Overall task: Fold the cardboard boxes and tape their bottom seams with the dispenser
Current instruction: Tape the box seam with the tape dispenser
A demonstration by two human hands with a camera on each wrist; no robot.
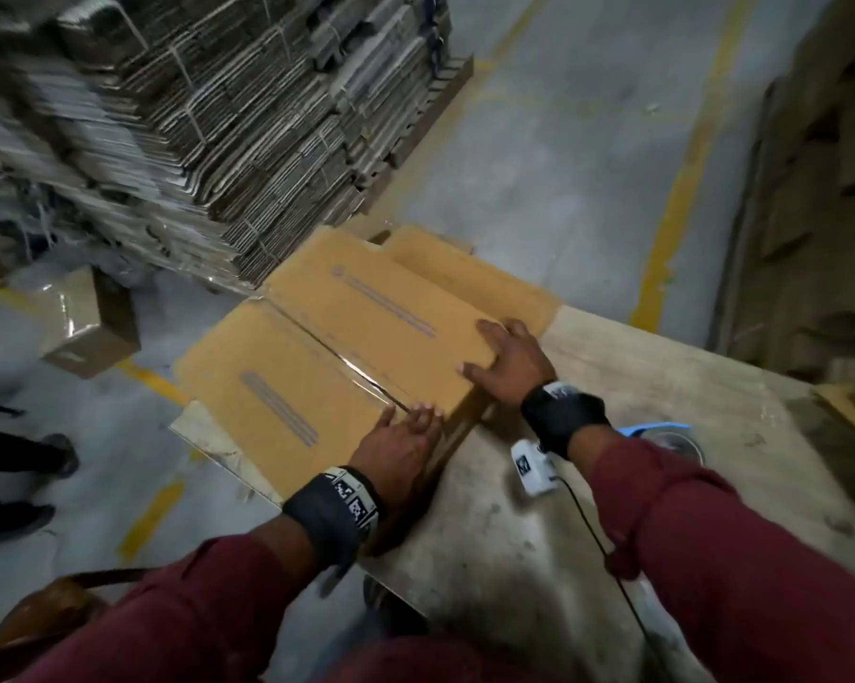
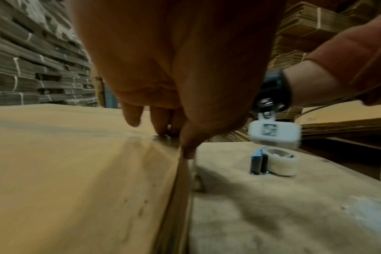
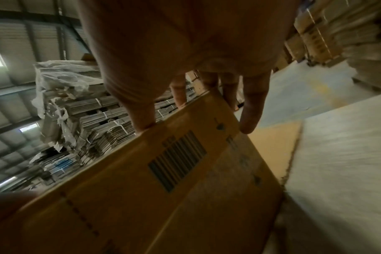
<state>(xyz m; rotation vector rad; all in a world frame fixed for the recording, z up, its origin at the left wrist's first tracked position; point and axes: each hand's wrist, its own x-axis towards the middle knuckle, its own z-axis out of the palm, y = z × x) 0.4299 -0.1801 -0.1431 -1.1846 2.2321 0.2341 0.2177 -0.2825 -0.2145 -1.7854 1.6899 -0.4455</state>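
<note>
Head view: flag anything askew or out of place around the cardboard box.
The cardboard box overhangs the far left corner of the table, so it is only partly supported. A taped box lies tilted on the floor.

I could read no word, brand or number anywhere. The side of the cardboard box [image 3: 141, 197] carried a black barcode [image 3: 177, 159] with a blurred line of characters above it and a few small dark symbols [image 3: 221, 127] beside it, none legible. Its top flaps each bore a long grey printed strip [image 1: 280, 409], too smeared to tell as lettering. The left wristband [image 1: 327, 522] showed black-and-white square code markers [image 1: 354, 501], and the white module [image 2: 281, 135] under the right wrist carried one more such tag [image 2: 269, 128].
</note>
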